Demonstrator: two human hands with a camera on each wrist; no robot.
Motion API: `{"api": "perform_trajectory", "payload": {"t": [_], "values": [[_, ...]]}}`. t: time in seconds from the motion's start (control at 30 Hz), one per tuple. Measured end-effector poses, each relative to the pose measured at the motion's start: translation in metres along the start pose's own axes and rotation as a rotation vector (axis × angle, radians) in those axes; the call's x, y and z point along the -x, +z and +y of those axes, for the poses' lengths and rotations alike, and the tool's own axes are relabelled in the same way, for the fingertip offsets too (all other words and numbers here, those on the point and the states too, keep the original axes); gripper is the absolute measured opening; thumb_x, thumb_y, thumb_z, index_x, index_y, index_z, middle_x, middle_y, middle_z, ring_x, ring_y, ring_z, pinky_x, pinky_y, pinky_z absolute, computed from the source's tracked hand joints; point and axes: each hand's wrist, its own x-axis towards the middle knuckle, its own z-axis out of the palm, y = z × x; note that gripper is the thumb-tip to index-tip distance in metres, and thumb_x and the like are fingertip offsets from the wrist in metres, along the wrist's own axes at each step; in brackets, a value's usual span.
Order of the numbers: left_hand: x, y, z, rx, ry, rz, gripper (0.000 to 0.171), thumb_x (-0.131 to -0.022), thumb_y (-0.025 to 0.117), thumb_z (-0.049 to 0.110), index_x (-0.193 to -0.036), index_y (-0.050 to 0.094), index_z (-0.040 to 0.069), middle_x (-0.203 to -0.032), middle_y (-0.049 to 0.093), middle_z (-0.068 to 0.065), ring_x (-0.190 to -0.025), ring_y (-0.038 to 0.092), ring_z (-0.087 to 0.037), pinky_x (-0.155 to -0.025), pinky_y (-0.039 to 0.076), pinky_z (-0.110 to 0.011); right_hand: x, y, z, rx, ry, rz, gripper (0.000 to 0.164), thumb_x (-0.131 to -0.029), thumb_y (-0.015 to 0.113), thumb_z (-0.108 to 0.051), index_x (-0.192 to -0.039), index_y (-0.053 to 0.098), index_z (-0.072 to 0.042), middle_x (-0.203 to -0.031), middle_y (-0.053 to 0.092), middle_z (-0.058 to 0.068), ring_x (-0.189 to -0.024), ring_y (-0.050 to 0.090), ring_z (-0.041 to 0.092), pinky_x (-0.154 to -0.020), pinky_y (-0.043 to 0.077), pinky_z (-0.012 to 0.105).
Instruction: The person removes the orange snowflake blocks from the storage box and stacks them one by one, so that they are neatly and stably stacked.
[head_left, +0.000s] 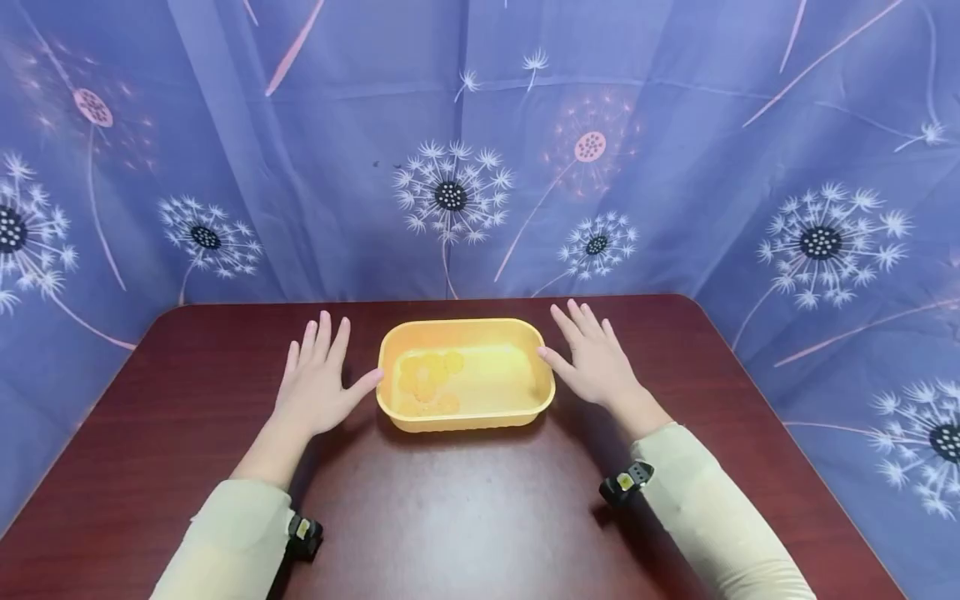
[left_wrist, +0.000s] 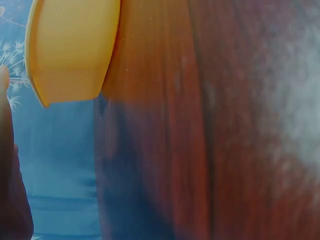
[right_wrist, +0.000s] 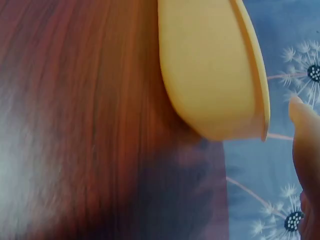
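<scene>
A yellow oblong plastic basin [head_left: 495,415] stands on the dark red-brown table, with several flat round orange-yellow pieces [head_left: 427,375] lying toward the left of its floor. My left hand [head_left: 318,383] is spread beside its left end, the thumb tip right at the rim. On the other side, my right hand [head_left: 592,358] has its fingers straight, and its thumb overlaps the right rim in the head view. Both wrist views show the outer wall of the basin [left_wrist: 75,55] [right_wrist: 210,70], with a thumb at the frame's edge. Neither hand grips anything.
The wooden table [head_left: 465,517] has its far edge just behind the basin. A blue curtain with dandelion prints [head_left: 337,183] hangs behind and at both sides. Small black wrist cameras [head_left: 303,536] are strapped at both sleeves.
</scene>
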Motion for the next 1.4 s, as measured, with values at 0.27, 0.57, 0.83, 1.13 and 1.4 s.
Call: {"api": "perform_trajectory", "payload": {"t": [0.27, 0.57, 0.83, 1.13, 1.4], "values": [[0.008, 0.004, -0.002, 0.239, -0.026, -0.008, 0.090, -0.091, 0.047, 0.058, -0.153, 0.001, 0.012, -0.159, -0.010, -0.010, -0.146, -0.006, -0.035, -0.114, 0.004, -0.063, -0.008, 0.004, -0.032, -0.320, -0.060, 0.008, 0.068, -0.094, 0.051, -0.047, -0.147, 0.032, -0.009, -0.153, 0.032, 0.010, -0.145, 0.018, 0.028, -0.117, 0.016, 0.052], [0.012, 0.008, 0.008, 0.431, -0.002, 0.021, 0.083, -0.094, 0.050, 0.049, -0.153, 0.008, 0.009, -0.160, -0.001, -0.011, -0.147, 0.003, -0.034, -0.114, 0.013, -0.062, -0.013, 0.014, -0.059, -0.547, -0.035, 0.076, 0.052, -0.092, 0.059, -0.037, -0.138, 0.049, -0.014, -0.138, 0.053, 0.009, -0.119, 0.055, 0.027, -0.106, 0.040, 0.043], [0.013, 0.014, 0.022, 0.572, -0.015, 0.040, 0.073, -0.097, 0.047, 0.044, -0.152, 0.015, 0.010, -0.160, 0.009, -0.010, -0.146, 0.012, -0.032, -0.115, 0.018, -0.056, -0.013, 0.025, -0.069, -0.702, 0.001, 0.082, 0.044, -0.091, 0.062, -0.027, -0.128, 0.056, -0.006, -0.129, 0.060, 0.013, -0.121, 0.056, 0.026, -0.103, 0.044, 0.041], [0.009, 0.022, 0.037, 0.795, -0.092, 0.003, 0.063, -0.100, 0.044, 0.035, -0.151, 0.020, 0.007, -0.157, 0.019, -0.014, -0.144, 0.021, -0.031, -0.115, 0.023, -0.047, -0.017, 0.033, -0.077, -0.780, 0.011, 0.089, 0.039, -0.090, 0.063, -0.020, -0.123, 0.060, 0.001, -0.117, 0.065, 0.020, -0.106, 0.064, 0.028, -0.094, 0.050, 0.041], [0.001, 0.028, 0.046, 0.963, -0.141, 0.015, 0.057, -0.101, 0.041, 0.027, -0.149, 0.023, 0.002, -0.155, 0.025, -0.017, -0.141, 0.027, -0.033, -0.113, 0.028, -0.046, -0.027, 0.034, -0.082, -0.871, 0.059, 0.063, 0.034, -0.091, 0.062, -0.015, -0.120, 0.061, 0.005, -0.114, 0.066, 0.019, -0.104, 0.064, 0.029, -0.092, 0.051, 0.039]]}}
